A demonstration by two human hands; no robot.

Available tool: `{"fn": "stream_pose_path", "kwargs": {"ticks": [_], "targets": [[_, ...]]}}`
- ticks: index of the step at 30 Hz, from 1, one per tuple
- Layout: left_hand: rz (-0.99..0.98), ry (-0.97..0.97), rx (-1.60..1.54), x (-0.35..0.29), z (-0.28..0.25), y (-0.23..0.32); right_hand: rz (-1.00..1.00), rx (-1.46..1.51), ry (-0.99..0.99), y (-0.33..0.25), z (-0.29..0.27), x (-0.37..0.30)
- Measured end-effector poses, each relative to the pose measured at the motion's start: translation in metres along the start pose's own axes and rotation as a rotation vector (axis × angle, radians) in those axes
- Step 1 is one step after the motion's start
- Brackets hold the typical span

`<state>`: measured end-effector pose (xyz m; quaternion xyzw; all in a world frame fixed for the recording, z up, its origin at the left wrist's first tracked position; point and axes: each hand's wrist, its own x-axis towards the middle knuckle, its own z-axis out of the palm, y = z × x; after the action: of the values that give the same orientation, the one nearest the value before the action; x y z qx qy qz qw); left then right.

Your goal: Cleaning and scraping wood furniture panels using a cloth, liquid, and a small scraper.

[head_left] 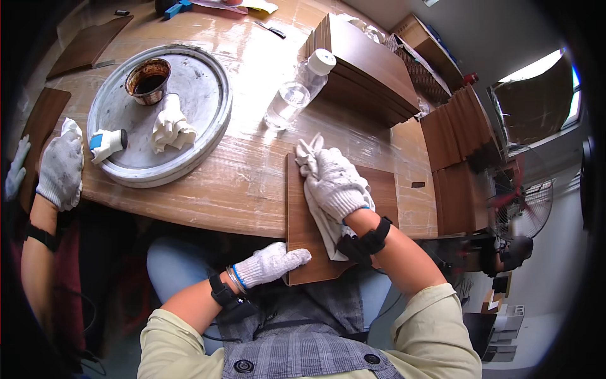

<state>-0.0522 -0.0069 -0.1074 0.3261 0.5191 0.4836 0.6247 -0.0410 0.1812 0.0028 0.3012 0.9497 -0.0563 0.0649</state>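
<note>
A brown wood-grain panel [319, 252] lies in front of me, its near end jutting past the table edge toward my lap. My left hand [268, 264], in a white knit glove, grips the panel's near left edge with the thumb on top; the fingers underneath are hidden. On the panel's upper face my gloved right hand [338, 180] presses a bunched white cloth [323, 221], which trails down toward me. A clear plastic bottle [287, 107] with a white cap, holding clear liquid, stands just beyond the panel.
Left of centre, a round grey lid [196, 142] bears a stained cup [149, 82] of dark liquid, a crumpled cloth [172, 126] and a small white-wrapped piece [108, 144]. Panel stacks [372, 63] stand at far right. A co-worker's gloved hand [62, 167] rests at left. A fan [521, 189] stands right.
</note>
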Motion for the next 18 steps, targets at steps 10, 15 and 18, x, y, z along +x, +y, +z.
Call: {"fn": "stream_pose_path", "kwargs": {"ticks": [10, 15, 18], "targets": [[-0.005, 0.053, 0.022, -0.003, 0.006, -0.005, 0.331, -0.102, 0.046, 0.147, -0.008, -0.025], [-0.014, 0.017, 0.019, -0.005, 0.0, 0.004, 0.08, -0.048, -0.02, 0.031, -0.001, -0.045], [0.027, 0.072, -0.09, -0.007, 0.002, -0.001, -0.288, -0.048, -0.133, 0.003, 0.001, -0.072]]}}
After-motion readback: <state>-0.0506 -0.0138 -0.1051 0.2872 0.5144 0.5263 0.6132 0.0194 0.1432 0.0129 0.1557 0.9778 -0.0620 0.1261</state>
